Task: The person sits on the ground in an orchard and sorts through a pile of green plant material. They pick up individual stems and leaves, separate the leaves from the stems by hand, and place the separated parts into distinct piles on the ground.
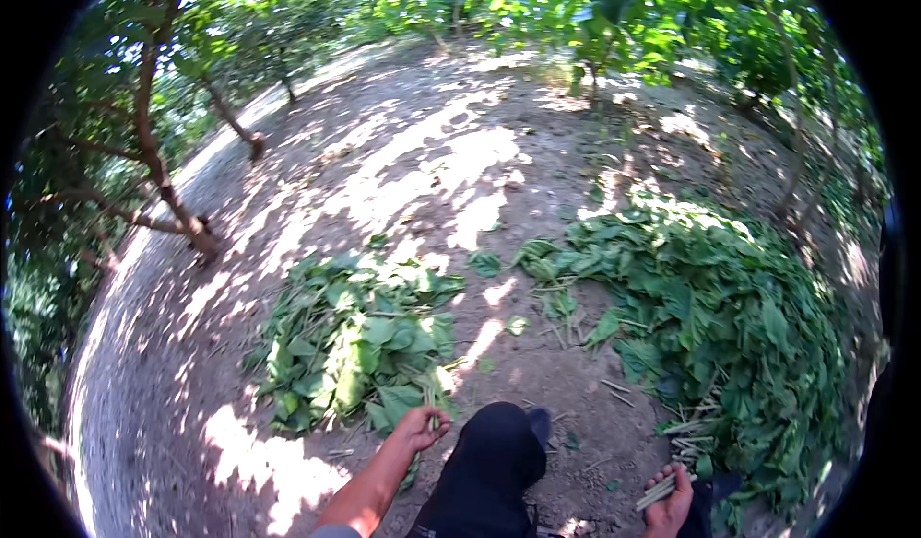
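Note:
My left hand (424,429) is closed around a few leaf stalks (432,421) beside the smaller heap of broad green leaves (352,351). At the lower right, my right hand (669,502) holds a small bundle of pale cut stalks (662,492). That hand is at the near edge of a larger, curved pile of green leaves (741,336), where the pale stalk ends stick out. My dark-trousered knee (496,452) lies between the two hands.
Bare soil (561,380) with scattered stalks and a single loose leaf (484,263) lies between the heaps. A leaning tree trunk (173,200) stands at the left; leafy trees line the far side. Sun patches dapple the ground.

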The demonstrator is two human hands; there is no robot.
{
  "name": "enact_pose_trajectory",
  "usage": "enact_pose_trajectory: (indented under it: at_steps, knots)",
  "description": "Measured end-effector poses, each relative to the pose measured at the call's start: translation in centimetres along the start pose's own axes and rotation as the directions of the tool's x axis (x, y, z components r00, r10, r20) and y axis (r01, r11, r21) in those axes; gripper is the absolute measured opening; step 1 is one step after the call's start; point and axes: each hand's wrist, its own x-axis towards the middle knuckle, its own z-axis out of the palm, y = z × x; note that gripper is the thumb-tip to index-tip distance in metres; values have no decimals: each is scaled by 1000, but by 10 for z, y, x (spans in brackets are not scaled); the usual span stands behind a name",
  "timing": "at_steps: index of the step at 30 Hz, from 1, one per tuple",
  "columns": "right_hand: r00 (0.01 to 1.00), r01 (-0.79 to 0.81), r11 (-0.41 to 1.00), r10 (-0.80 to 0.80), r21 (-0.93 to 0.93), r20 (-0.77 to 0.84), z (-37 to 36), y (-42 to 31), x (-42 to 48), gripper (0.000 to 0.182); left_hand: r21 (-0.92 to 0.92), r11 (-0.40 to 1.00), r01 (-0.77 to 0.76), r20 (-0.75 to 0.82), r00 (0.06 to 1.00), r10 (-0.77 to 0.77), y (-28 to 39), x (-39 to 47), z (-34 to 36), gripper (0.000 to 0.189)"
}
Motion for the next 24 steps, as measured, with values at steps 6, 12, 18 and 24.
enact_pose_trajectory:
  at_steps: [6, 12, 18, 24]
  knots:
    - [996, -47, 994, 54, -97, 64, 26, -2, -17, 17, -301, 538, -787, -255, 610, 750, 198, -82, 17, 64]
    - [997, -61, 988, 67, -144, 40, 27, 8, -20, 18, 82, 761, -643, 32, 765, 643, 138, -74, 97, 59]
    - [993, -95, 993, 99, -67, 59, 37, 1, -29, 15, 487, 371, -791, 638, 612, 467, 53, -127, 254, 42]
    - [989, -42, 989, 62, -145, 135, 76, 34, -50, 13, 523, 643, -559, 736, 677, -10, -129, -121, 273, 49]
